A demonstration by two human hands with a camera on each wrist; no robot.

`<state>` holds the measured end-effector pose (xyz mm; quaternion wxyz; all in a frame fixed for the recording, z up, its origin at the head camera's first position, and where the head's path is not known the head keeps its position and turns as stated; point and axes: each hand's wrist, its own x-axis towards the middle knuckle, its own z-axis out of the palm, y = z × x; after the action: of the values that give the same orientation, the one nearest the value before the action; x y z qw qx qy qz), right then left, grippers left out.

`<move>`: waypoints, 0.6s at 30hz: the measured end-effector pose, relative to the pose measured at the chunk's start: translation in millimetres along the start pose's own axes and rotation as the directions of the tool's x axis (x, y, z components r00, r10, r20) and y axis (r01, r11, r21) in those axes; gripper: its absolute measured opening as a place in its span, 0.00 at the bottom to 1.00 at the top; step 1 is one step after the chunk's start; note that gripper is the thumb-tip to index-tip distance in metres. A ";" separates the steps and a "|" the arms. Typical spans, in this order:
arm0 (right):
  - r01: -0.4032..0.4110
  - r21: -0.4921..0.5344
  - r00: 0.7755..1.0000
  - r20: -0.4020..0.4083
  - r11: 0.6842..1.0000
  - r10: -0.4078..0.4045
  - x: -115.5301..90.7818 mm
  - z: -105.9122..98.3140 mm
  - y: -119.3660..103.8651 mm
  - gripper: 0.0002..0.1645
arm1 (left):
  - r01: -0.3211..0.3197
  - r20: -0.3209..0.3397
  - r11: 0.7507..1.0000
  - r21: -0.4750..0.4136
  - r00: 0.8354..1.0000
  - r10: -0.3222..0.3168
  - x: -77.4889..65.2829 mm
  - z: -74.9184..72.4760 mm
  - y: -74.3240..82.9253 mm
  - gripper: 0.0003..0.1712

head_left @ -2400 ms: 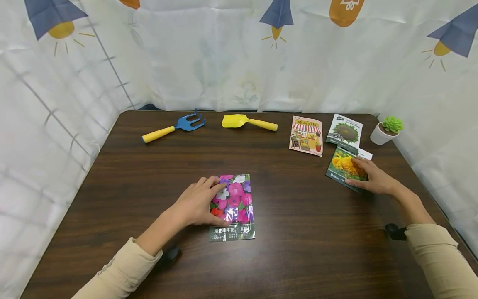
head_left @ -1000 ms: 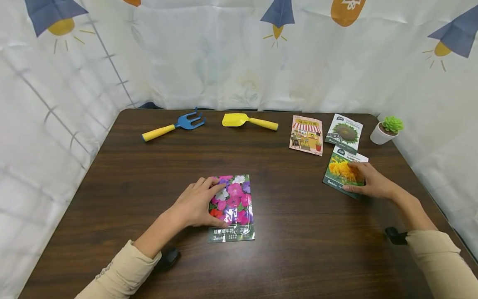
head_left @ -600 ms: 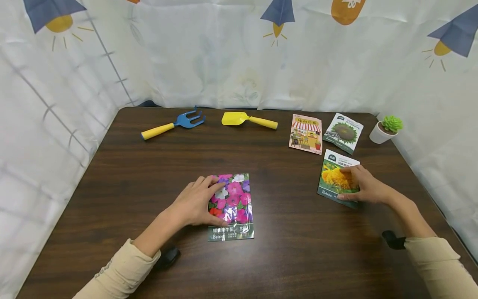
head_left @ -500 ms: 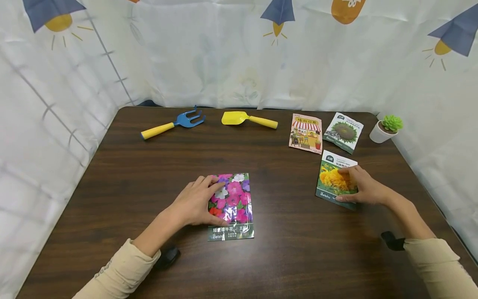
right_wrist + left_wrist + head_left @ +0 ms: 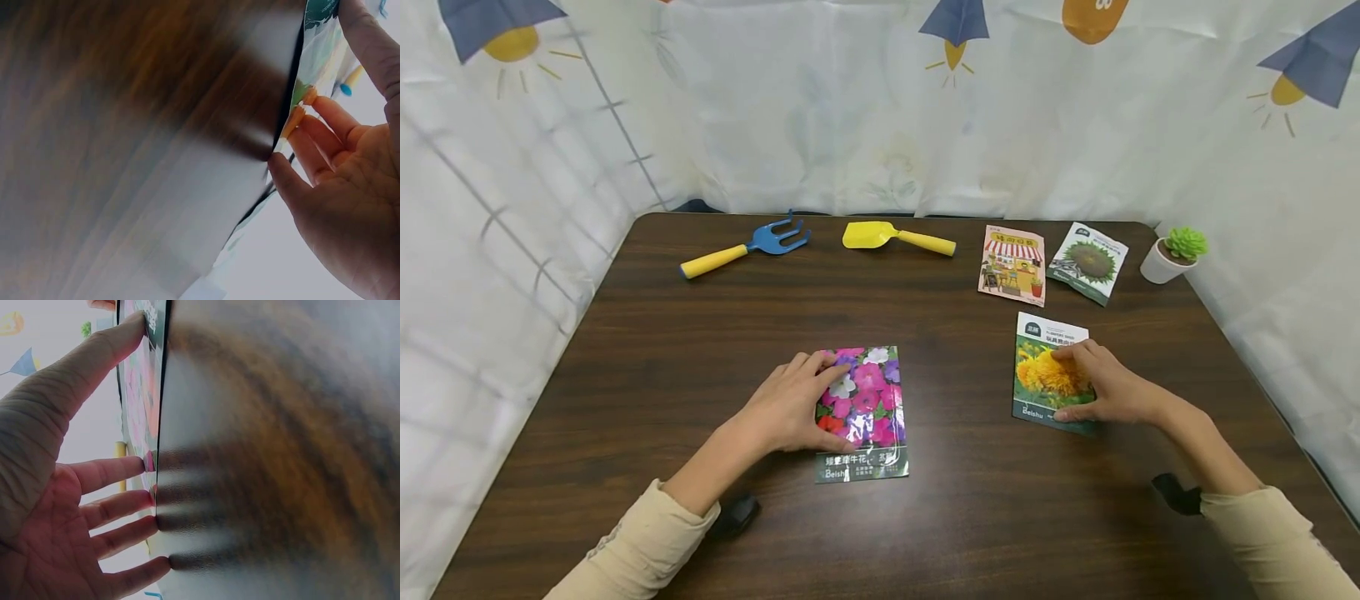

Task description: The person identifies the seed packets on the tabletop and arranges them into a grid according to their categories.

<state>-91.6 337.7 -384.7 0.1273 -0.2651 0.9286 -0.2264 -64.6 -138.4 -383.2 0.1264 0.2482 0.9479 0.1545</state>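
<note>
A seed packet with pink, purple and white flowers lies flat near the table's middle. Over its left side rests my left hand, thumb and fingers spread, fingertips touching the packet and the table. To the right, a seed packet with yellow flowers lies flat under the fingertips of my right hand. The right wrist view shows that hand's fingers reaching down onto the packet, the thumb apart from them. Each hand covers part of its packet.
At the back stand or lie a blue hand fork with yellow handle, a yellow toy shovel, a pink packet with a shop picture, a sunflower packet and a small potted succulent. A white curtain surrounds the wooden table.
My right hand has slid the yellow-flower packet left and nearer to me, off the sunflower packet, turning it more upright. The left hand and its packet have stayed nearly still.
</note>
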 end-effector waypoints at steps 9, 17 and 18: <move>0.136 0.010 0.989 -0.052 0.991 -0.135 5.1 22.7 12.2 0.49 | -0.004 -0.006 1.000 0.007 1.000 0.004 -1.0 1.2 -0.3 0.66; 0.165 0.019 0.986 -0.028 0.986 -0.164 10.0 29.3 -0.2 0.50 | -0.002 0.004 1.000 0.003 1.000 0.002 -2.9 0.4 -0.8 0.66; 0.156 0.028 0.988 -0.019 0.987 -0.155 9.9 28.6 -4.6 0.50 | -0.001 0.008 1.000 0.003 1.000 0.001 -3.1 0.1 -0.8 0.66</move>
<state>-87.6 318.7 -408.4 0.1051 -0.3330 0.9027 -0.2516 -62.3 -140.6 -383.1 0.1296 0.2492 0.9476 0.1524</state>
